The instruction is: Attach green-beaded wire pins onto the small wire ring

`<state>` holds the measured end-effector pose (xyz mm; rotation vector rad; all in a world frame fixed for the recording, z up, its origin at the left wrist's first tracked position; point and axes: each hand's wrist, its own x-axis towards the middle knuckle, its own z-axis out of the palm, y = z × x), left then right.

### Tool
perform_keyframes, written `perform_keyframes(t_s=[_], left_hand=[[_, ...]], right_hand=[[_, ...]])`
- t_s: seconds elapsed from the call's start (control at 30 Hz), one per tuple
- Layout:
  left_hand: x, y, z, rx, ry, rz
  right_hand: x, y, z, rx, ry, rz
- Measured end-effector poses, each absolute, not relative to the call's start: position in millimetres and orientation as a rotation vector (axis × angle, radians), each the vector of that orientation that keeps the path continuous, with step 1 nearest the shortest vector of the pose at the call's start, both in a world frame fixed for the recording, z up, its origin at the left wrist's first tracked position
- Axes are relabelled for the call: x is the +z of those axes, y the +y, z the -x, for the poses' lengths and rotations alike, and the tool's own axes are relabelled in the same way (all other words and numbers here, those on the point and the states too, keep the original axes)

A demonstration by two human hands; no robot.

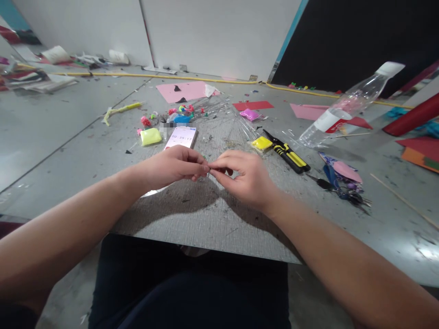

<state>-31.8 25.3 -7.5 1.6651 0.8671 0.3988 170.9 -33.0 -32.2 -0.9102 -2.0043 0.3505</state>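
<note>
My left hand (176, 165) and my right hand (245, 176) meet fingertip to fingertip above the near part of the table. Both are closed in a pinch; whatever lies between the fingertips is too small to name. Just beyond my left hand is a phone (181, 138) with a running timer on its screen. A pale yellow packet of clay (151, 136) lies left of the phone. Past my right hand are a bright yellow packet (262, 144) and black-and-yellow pliers or shears (290, 155).
A clear plastic bottle (353, 107) leans at the right, with keys (353, 196) and a thin stick (404, 201) nearer. Pink paper (181, 92), red paper (254, 105), a purple packet (250, 114) and small colourful clay bits lie farther back. A yellow cord (206, 78) runs along the panels.
</note>
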Motion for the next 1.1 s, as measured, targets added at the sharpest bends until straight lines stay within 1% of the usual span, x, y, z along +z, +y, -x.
perform_keyframes(t_s=[0.13,0.3,0.4,0.47,0.53,0.63,0.73,0.83,0.93,1.1], left_hand=[[-7.8,24.3,31.9,0.382,0.866,-1.660],[-5.9,24.7,30.2,0.407,0.918,-1.641],[-6.3,27.3,30.4,0.496,0.955,-1.611],[-7.3,29.2,30.9,0.552,0.943,-1.578],[-8.1,30.2,31.2,0.584,0.927,-1.552],[-7.9,29.6,30.7,0.587,0.921,-1.541],[-6.7,27.9,29.9,0.580,0.925,-1.533],[-6.6,27.4,29.9,0.586,0.918,-1.526],[-7.8,28.3,30.8,0.581,0.904,-1.535],[-8.3,28.5,31.1,0.578,0.893,-1.519]], right_hand=[[-33.1,-32.1,-172.3,0.359,-2.059,0.929],[-35.9,-32.9,-172.1,0.584,-2.014,1.132],[-36.7,-33.8,-169.6,0.665,-2.177,1.129],[-37.5,-34.6,-167.4,0.692,-2.193,1.121],[-39.2,-34.5,-166.0,0.782,-2.094,1.173],[-44.2,-30.5,-166.6,1.050,-1.855,1.257],[-49.6,-24.0,-168.9,1.334,-1.597,1.228],[-51.5,-20.7,-170.2,1.553,-1.346,1.136],[-49.7,-22.0,-170.1,1.671,-1.206,1.045],[-46.7,-23.8,-170.3,1.727,-1.128,0.976]])
